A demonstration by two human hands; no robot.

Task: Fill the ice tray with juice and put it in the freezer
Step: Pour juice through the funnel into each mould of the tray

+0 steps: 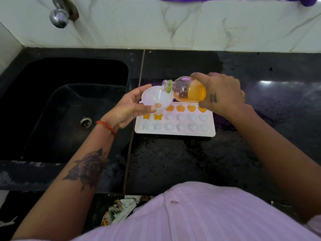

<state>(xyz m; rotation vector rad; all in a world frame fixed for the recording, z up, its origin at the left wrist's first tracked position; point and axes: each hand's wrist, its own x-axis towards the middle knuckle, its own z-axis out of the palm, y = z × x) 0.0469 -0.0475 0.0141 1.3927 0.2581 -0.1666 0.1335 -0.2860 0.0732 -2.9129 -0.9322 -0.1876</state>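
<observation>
A white ice tray [174,133] lies on the black counter. Several of its star and flower cells along the far rows hold orange juice; the near rows look white. My left hand [129,108] holds a white funnel [157,98] over the tray's far left corner, with a little juice at the funnel's neck. My right hand [219,92] grips a clear juice bottle [185,89] tipped on its side. The open mouth, with its green ring, rests over the funnel's rim. Orange juice sits in the bottle's lower half.
A deep black sink [69,108] with a steel drain [85,122] lies left of the tray. A chrome tap [60,13] sticks out of the marble wall above it. The black counter [173,162] stretches right and toward me. A purple cloth [304,0] hangs at the top.
</observation>
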